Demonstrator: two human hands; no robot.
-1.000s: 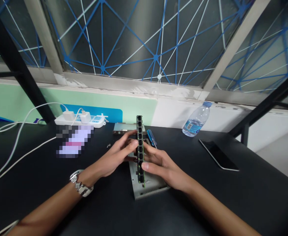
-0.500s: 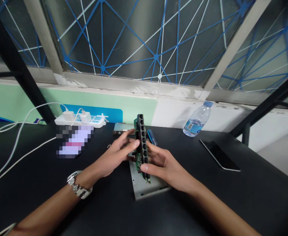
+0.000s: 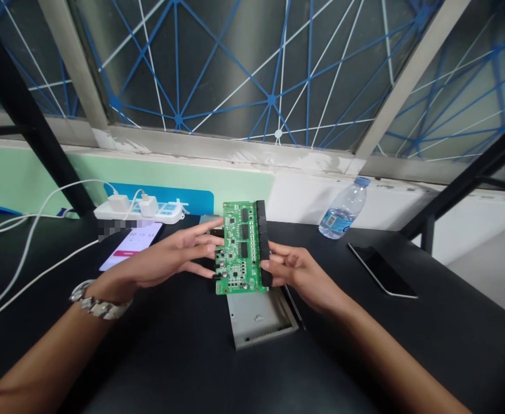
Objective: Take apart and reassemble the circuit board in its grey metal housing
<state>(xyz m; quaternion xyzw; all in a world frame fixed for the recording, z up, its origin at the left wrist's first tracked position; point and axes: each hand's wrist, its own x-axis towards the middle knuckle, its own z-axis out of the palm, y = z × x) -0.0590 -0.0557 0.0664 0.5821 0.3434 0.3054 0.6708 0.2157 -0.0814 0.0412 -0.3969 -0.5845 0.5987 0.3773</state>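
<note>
A green circuit board (image 3: 237, 247) with a black row of network ports (image 3: 263, 241) along its right edge is held up, its component side facing me. My right hand (image 3: 293, 267) pinches the port row between thumb and fingers. At the opposite edge, my left hand (image 3: 187, 250) holds the board with its thumb and spread fingertips by the small black connectors; some fingertips are hidden behind it. Below lies a grey metal casing (image 3: 256, 325), partly covered by the board. A thin dark tool shaft or strip (image 3: 295, 307) rests along the casing's right side.
Another metal piece (image 3: 209, 219) sits behind the board. A lit phone (image 3: 127, 253) lies on the left, near a white power strip (image 3: 166, 213) with plugs and cables. To the right are a water bottle (image 3: 342, 210) and a dark-screened phone (image 3: 381, 270). A wall and window frame bound the table's back.
The circuit board has turned from its port edge facing me to its flat component side. My left hand has shifted left to the board's edge, while the right stays on the ports.
</note>
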